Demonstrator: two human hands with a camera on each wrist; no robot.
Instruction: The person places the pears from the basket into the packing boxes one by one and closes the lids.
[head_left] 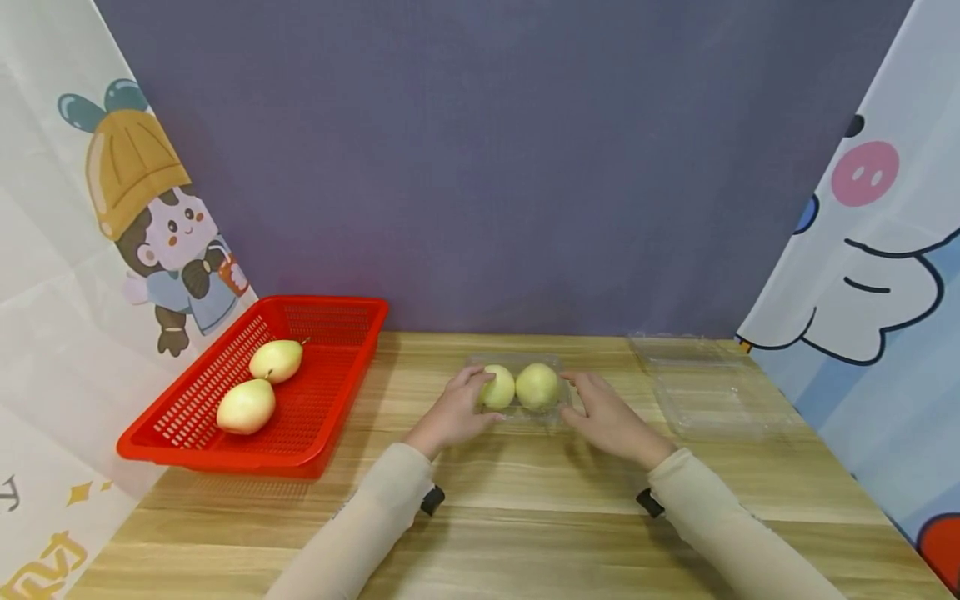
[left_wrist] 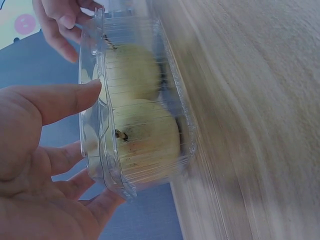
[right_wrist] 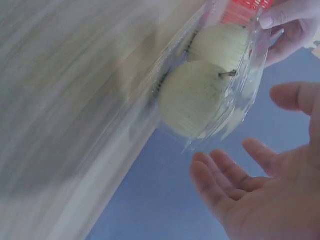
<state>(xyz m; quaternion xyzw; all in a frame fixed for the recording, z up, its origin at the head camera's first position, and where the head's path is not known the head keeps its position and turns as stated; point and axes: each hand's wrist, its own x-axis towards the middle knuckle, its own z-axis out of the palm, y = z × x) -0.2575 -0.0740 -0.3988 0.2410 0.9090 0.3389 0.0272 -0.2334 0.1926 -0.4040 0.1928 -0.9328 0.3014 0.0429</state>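
Note:
Two pale yellow-green pears point(head_left: 537, 387) sit side by side in a clear plastic fruit box point(left_wrist: 142, 187) on the table. My left hand point(head_left: 461, 408) holds the left end of this box, with the thumb point(left_wrist: 75, 100) at the rim and the other fingers round the end. At the opposite end is my right hand point(head_left: 606, 417). Its fingers point(right_wrist: 210, 182) are spread and loosely bent close to the box, and nothing is in its grasp. Stems show on both pears point(right_wrist: 192, 97) through the plastic.
To the left stands a red plastic basket point(head_left: 330, 425) with two more pears point(head_left: 246, 407) in it. Another clear plastic box point(head_left: 705, 400) lies at the right of the wooden table point(head_left: 525, 533). A dark grey backdrop point(head_left: 480, 167) rises behind, with printed cloths at both sides.

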